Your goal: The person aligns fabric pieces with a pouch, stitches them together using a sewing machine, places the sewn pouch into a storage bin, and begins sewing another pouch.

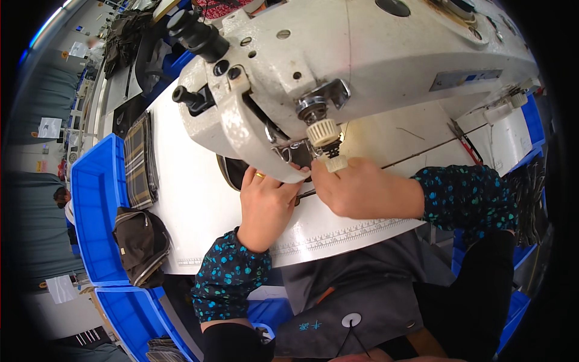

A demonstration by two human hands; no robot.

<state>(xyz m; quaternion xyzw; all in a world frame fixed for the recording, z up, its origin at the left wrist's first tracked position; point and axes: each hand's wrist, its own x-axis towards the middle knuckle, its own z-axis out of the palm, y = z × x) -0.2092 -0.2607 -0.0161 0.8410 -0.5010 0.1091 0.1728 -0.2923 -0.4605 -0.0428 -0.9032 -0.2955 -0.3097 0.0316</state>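
A white industrial sewing machine (pixel 265 78) stands over the white table, its head in front of me. Under its needle area lies a dark fabric piece (pixel 227 171) with a curved, banded edge; the machine head hides much of it. My left hand (pixel 265 202), a ring on one finger, grips the near edge of this piece, fingers bent under the machine's front. Close beside the needle area, right of my left hand, my right hand (pixel 362 188) is closed with fingertips pinched together. What lies between those fingertips is hidden. Patterned dark sleeves cover both forearms.
Folded plaid cloth (pixel 140 160) and a dark brown pouch (pixel 141 246) lie at the table's left, beside a blue bin (pixel 99 211). Red-handled scissors (pixel 467 145) rest at the right. A printed ruler (pixel 329 239) follows the near edge. Another person (pixel 65 199) is far left.
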